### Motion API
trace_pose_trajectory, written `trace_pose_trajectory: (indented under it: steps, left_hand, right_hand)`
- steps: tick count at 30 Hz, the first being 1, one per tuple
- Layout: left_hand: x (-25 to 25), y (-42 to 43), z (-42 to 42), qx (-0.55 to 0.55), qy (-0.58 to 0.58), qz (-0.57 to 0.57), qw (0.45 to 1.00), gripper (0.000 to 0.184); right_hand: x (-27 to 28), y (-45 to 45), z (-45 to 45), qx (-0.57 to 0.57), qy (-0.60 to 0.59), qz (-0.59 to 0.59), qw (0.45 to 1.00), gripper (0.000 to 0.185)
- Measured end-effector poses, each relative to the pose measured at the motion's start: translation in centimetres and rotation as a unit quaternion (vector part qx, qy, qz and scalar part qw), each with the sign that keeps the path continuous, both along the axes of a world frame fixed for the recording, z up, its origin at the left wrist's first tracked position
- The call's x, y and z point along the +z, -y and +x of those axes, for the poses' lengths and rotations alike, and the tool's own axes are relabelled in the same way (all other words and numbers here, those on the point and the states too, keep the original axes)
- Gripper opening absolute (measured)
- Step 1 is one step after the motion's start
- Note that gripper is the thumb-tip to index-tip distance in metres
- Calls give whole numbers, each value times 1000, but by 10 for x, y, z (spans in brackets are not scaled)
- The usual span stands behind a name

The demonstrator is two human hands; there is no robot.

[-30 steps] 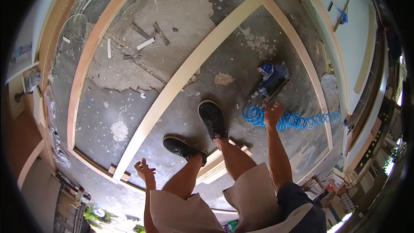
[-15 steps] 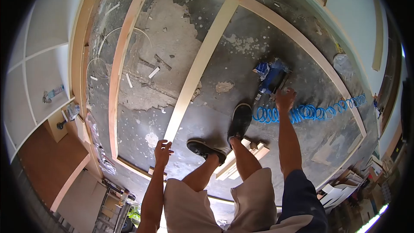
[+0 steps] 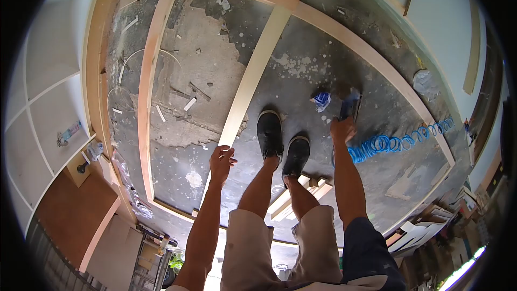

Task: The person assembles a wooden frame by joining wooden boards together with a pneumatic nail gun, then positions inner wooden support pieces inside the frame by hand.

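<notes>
My right hand (image 3: 343,130) is wrapped around the rear of a dark nail gun (image 3: 352,104), whose front end is blurred. A blue coiled air hose (image 3: 379,147) trails from beside that hand to the right. A crumpled blue-and-white packet (image 3: 321,101) lies on the floor just left of the nail gun. My left hand (image 3: 221,163) hovers by the near end of a pale wooden crosspiece (image 3: 257,70), its fingers loosely bent and apart, with nothing seen in them. That crosspiece spans a large wooden frame (image 3: 147,89) lying on the floor; my forearm hides part of its near end.
Both my shoes (image 3: 270,133) stand inside the frame on stained concrete. Short wood offcuts (image 3: 321,189) lie beside my feet. A white shelved cabinet (image 3: 54,83) is at the left, a pale panel (image 3: 439,37) at the right. Wood scraps and thin wire litter the floor.
The nail gun has come up with my right hand, away from the blue-and-white packet. My left hand has moved up and right along the crosspiece. My feet have shifted position.
</notes>
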State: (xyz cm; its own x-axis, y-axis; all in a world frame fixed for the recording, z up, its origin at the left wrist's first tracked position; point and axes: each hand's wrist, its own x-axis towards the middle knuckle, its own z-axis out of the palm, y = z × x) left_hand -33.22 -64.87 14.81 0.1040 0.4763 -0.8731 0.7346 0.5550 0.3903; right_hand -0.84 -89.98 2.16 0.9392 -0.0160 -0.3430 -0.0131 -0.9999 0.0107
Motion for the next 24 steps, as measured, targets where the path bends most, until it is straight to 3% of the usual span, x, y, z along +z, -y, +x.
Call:
trace_pose_trajectory:
  steps: [3, 6, 8, 11, 16, 19, 24]
  left_hand:
    - [-17, -26, 43, 4, -13, 27, 1000, 32]
    - [-37, -62, 104, -93, 18, 118, 989, 31]
    - [-51, -83, 147, -163, 3, 195, 967, 45]
    - [-65, -104, 224, -177, 44, 273, 944, 51]
    - [-72, -108, 335, -201, -8, 315, 928, 68]
    - [-85, -109, 378, -209, -64, 343, 914, 78]
    - [-125, -104, 404, -232, -76, 387, 889, 81]
  right_hand:
    - [46, 27, 25, 25, -9, 36, 999, 37]
    - [85, 44, 60, 82, 17, 45, 995, 33]
    - [108, 38, 86, 107, 16, 50, 993, 30]
    - [130, 9, 131, 161, -6, 40, 986, 23]
    - [100, -51, 207, 355, 89, 52, 929, 12]
    - [66, -75, 240, 385, 103, 120, 909, 17]
    - [15, -76, 262, 449, 115, 84, 882, 12]
